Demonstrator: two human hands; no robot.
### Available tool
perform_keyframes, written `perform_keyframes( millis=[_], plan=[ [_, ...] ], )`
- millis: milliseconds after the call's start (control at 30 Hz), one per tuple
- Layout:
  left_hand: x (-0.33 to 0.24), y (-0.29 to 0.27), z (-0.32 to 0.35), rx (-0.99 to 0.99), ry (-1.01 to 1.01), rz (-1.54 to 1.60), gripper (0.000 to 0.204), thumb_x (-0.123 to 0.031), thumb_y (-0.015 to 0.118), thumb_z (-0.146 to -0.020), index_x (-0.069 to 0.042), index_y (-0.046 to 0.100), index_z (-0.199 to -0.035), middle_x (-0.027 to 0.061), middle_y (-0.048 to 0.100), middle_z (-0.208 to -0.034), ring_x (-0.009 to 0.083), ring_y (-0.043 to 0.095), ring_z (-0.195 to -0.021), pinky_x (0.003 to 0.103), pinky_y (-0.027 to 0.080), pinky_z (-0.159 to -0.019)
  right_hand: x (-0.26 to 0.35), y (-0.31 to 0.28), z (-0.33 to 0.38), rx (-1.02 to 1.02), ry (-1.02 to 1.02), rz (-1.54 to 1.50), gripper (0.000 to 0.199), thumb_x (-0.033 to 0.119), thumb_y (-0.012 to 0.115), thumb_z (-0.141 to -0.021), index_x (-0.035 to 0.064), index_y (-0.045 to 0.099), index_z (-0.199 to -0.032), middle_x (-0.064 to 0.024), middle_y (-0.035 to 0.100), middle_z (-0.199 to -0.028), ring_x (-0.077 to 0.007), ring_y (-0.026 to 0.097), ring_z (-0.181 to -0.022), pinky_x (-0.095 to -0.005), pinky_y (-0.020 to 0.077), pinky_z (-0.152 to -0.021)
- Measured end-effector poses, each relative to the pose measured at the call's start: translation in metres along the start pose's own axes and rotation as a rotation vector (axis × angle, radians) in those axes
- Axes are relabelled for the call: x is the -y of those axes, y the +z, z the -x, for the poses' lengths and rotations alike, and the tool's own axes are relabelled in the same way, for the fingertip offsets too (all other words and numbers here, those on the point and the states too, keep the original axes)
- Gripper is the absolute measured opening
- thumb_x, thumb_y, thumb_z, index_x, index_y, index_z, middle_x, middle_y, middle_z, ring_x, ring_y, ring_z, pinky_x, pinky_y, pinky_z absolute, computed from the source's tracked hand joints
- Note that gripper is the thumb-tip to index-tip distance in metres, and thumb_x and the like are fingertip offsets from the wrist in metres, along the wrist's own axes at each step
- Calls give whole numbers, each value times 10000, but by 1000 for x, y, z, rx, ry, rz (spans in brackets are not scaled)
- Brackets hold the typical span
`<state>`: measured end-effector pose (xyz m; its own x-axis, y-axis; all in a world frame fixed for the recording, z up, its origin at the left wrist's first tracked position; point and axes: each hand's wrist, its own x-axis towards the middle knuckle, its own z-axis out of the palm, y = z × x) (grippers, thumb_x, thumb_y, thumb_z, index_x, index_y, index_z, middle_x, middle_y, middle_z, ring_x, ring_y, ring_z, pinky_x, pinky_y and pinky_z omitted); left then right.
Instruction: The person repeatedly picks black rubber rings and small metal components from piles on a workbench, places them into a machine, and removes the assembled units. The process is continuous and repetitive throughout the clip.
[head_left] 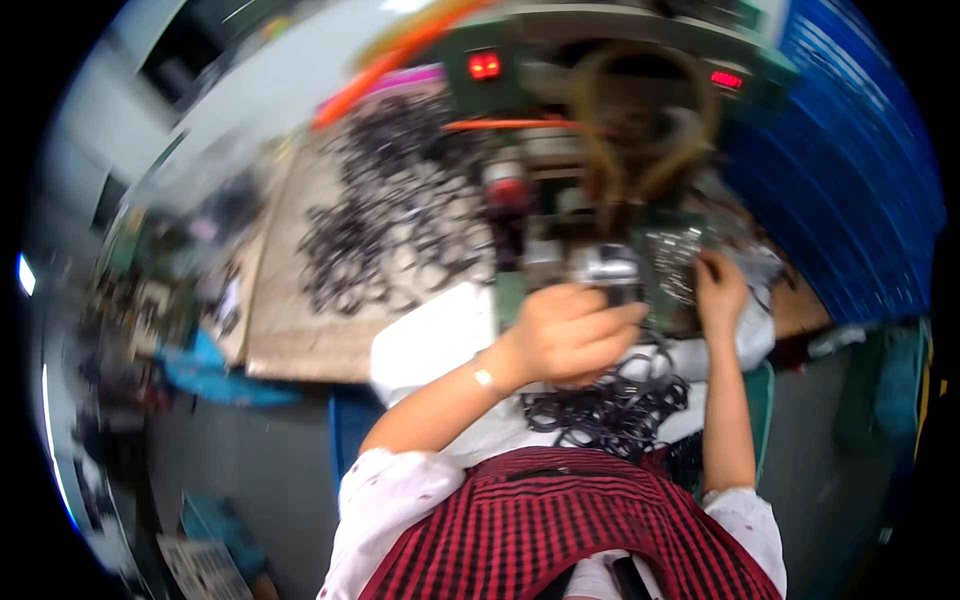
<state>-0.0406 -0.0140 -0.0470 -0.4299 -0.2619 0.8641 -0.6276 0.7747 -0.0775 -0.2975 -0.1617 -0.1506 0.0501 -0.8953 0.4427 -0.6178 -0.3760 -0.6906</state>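
Observation:
My left hand (575, 335) is closed, thumb and fingers drawn together, just in front of the machine's shiny metal part (608, 265). Whatever it pinches is too small and blurred to make out. Below it, a heap of black loops (610, 408) lies on white cloth at my lap. To the right, my right hand (722, 292) has its fingers bent together at the edge of a pile of small silvery pieces (675, 262) on a green surface. Its fingertips are blurred, and anything between them is hidden.
Many more black loops (400, 215) spread over the brown tabletop (310, 350) on the left. The green machine (490, 85) carries red lit displays. A blue corrugated panel (835, 170) stands at the right. An orange bar (395, 65) crosses the upper left.

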Motion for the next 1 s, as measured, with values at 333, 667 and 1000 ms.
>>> perform_keyframes(
  millis=[333, 667, 1000],
  plan=[
    [-19, -11, 43, -73, -217, -181, 118, -108, 672, -782, -90, 674, -899, 78, 696, -1122, 207, 625, -752, 385, 540, -856, 5, 8, 3, -52, 29, -180, 196, 109, 651, -950, -13, 703, -1094, -101, 732, -1016, -176, 677, -927, -292, 518, -857],
    [100, -148, 188, 775, -1756, -779, 575, -454, 789, -784, -25, 705, -1159, 232, 498, -1411, 455, 403, -1333, 694, 224, -1123, 12, 15, 0, 59, -27, -165, 199, 85, 681, -922, -2, 711, -1099, -99, 727, -1053, -160, 667, -956, -287, 502, -890],
    [87, -96, 206, 438, -1429, -576, 241, -213, 652, -892, -82, 729, -1079, 157, 691, -1071, 399, 554, -1043, 470, 463, -882, -18, -20, 34, -82, 70, -125, 192, 117, 683, -938, -4, 726, -1080, -89, 724, -1068, -168, 649, -989, -290, 482, -923]
  ],
)
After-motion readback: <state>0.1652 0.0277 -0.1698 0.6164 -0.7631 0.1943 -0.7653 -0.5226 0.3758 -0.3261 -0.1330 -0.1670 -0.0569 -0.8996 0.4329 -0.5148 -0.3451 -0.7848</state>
